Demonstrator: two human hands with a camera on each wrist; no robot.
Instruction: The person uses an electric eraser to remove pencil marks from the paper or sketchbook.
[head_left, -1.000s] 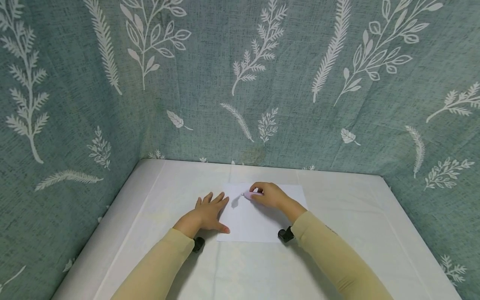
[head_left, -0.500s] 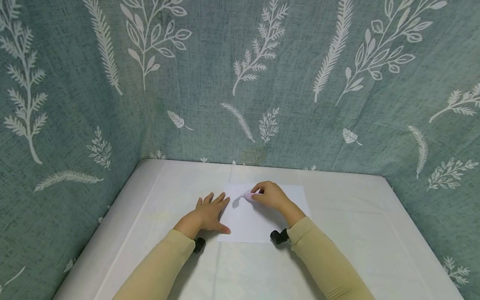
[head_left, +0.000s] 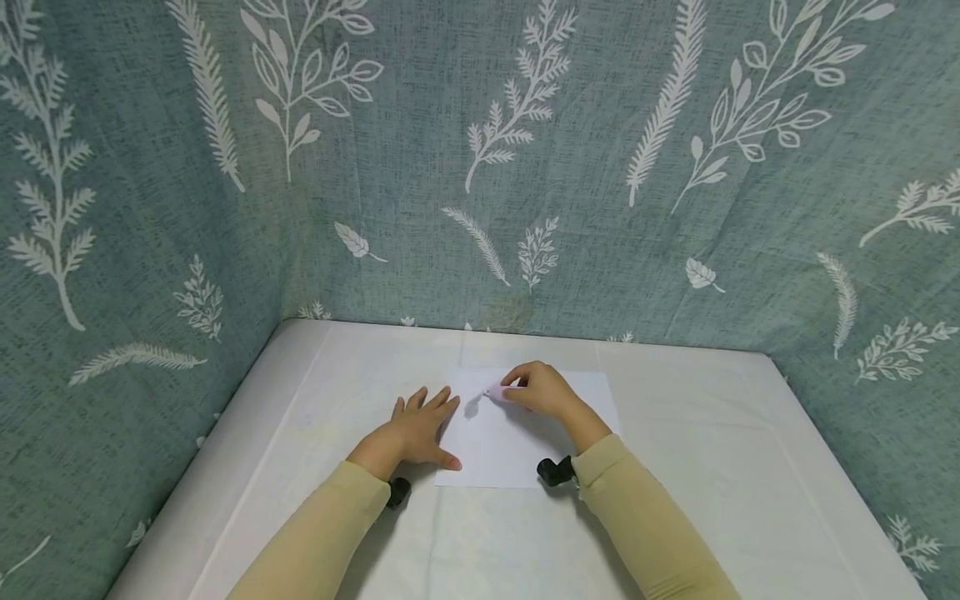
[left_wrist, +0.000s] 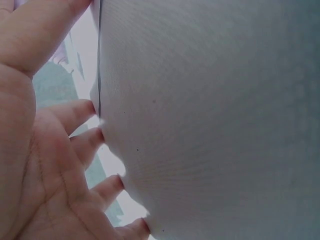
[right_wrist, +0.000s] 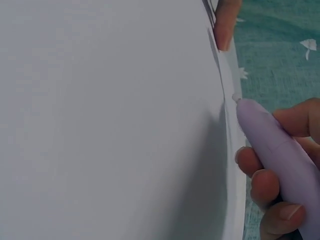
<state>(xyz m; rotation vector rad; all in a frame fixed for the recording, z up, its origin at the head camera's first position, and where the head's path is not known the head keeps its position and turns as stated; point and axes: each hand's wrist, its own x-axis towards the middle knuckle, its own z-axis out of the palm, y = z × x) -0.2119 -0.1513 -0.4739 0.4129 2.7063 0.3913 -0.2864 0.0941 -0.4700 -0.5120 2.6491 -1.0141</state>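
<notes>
A white sheet of paper (head_left: pixel 491 450) lies on the table, its left edge under my left hand (head_left: pixel 412 429). That hand's fingers are spread and touch down at the sheet's edge, the thumb on the paper. My right hand (head_left: pixel 543 390) holds a lavender correction pen (head_left: pixel 504 392), a plump body with a small pale tip pointing left, over the upper part of the sheet. In the right wrist view the thumb and curled fingers grip the pen (right_wrist: pixel 272 142). Its tip casts a shadow on the paper; whether it touches the paper I cannot tell.
A white cloth covers the table (head_left: pixel 697 467). Teal fabric with white leaf prints (head_left: pixel 420 183) hangs behind it and along both sides. A small black wrist camera (head_left: pixel 555 472) sits under the right wrist, and another (head_left: pixel 399 492) under the left.
My right forearm and wrist have swung a little to the left, and the pen tip has shifted very slightly right and down. The left hand has stayed in place.
</notes>
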